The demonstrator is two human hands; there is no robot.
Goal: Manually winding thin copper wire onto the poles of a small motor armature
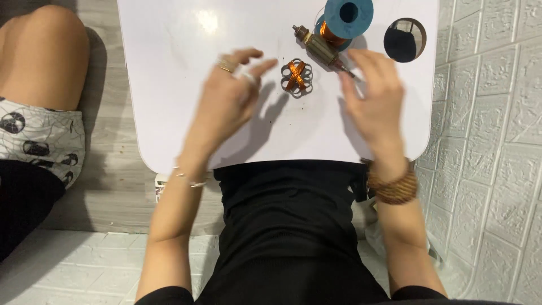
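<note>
A small metal core wound with crossed copper wire lies on the white table. My left hand hovers just left of it, fingers spread, rings on two fingers, holding nothing. My right hand hangs open to the right of the core, fingertips near the shaft tip of a motor armature that lies at a slant on the table. Behind the armature stands a blue spool of copper wire.
A round hole is cut in the table's far right corner. Another person's bare knee and patterned shorts are at the left. A white textured wall runs along the right. Grey wood floor lies under the table.
</note>
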